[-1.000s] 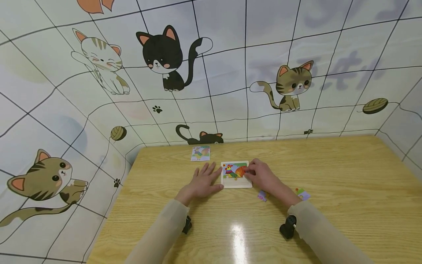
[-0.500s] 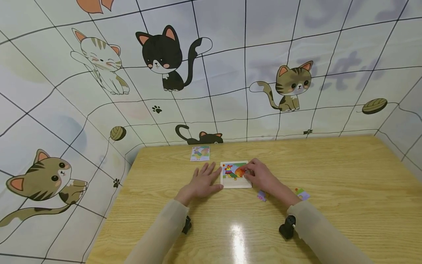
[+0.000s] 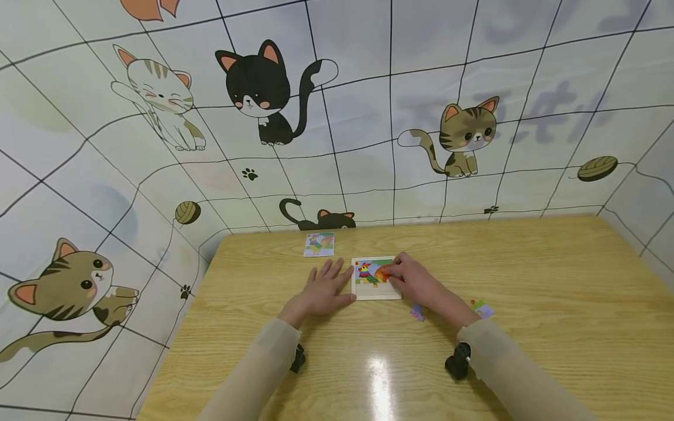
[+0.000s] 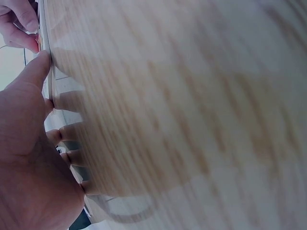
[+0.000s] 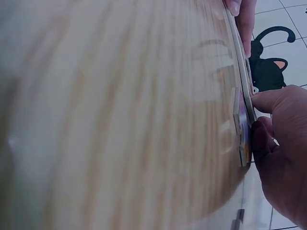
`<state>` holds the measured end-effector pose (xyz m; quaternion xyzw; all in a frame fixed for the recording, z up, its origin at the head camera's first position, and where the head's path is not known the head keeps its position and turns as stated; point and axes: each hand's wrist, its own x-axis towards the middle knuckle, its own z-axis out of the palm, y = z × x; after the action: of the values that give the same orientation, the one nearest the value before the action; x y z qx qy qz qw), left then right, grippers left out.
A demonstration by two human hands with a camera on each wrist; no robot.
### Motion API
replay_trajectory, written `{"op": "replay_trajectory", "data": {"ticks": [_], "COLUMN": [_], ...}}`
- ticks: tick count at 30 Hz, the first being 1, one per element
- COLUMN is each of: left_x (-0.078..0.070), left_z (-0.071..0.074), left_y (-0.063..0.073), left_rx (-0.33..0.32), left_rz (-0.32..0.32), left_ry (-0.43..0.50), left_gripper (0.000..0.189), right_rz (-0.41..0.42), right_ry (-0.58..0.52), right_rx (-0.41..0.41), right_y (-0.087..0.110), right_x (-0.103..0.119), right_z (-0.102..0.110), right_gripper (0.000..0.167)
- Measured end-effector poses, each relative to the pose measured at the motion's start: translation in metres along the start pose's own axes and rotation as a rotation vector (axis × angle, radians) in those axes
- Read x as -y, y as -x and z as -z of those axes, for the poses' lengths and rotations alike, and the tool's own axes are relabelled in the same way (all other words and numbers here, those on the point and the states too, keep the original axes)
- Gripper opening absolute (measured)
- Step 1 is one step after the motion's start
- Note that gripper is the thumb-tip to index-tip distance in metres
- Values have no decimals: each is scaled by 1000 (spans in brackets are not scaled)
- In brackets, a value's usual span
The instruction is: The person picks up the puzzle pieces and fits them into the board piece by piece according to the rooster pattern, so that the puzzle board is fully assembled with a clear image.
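A white-framed puzzle tray [image 3: 376, 293] lies on the table, its upper part filled with a colourful rooster picture and its lower strip bare. Spread flat at the tray's left side is my left hand [image 3: 322, 290], fingertips and thumb tip at the rim. My right hand [image 3: 417, 282] reaches over the right rim, thumb and index finger pinching the puzzle piece with the orange tail [image 3: 382, 273], which is partly hidden under them. In the right wrist view, a loose puzzle piece [image 5: 242, 125] lies beside the tray, close to the right hand's fingers.
A printed rooster card [image 3: 319, 244] lies at the back left of the table [image 3: 337, 362]. Near the right forearm are a purple puzzle piece [image 3: 418, 312] and a green and purple puzzle piece [image 3: 481, 309]. A cat-patterned wall covering [image 3: 368, 128] rises behind.
The right hand's fingertips have shifted slightly left over the tail piece, which has turned or slid a little. My left hand keeps its place at the tray.
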<state>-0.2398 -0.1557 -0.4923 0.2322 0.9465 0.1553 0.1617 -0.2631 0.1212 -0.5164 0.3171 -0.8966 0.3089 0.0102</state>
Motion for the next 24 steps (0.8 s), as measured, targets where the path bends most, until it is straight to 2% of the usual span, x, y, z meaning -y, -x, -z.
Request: {"op": "replay_trajectory", "data": {"ticks": [13,20,24], "left_x": [1,0,1], "left_z": [-1,0,0], "left_y": [0,1,0], "left_rx": [-2,-1,-4], "left_rz": [0,-3,-3], "left_ry": [-8,-4,-7], "left_gripper": [73,73,73], "right_rz": [-25,29,28], "right_ry": [-33,43,93], "right_rx": [95,117,144], "right_y": [-2,-3,-4], "right_x": [1,0,2], "right_z": [7,8,9], "right_gripper": [35,34,35]}}
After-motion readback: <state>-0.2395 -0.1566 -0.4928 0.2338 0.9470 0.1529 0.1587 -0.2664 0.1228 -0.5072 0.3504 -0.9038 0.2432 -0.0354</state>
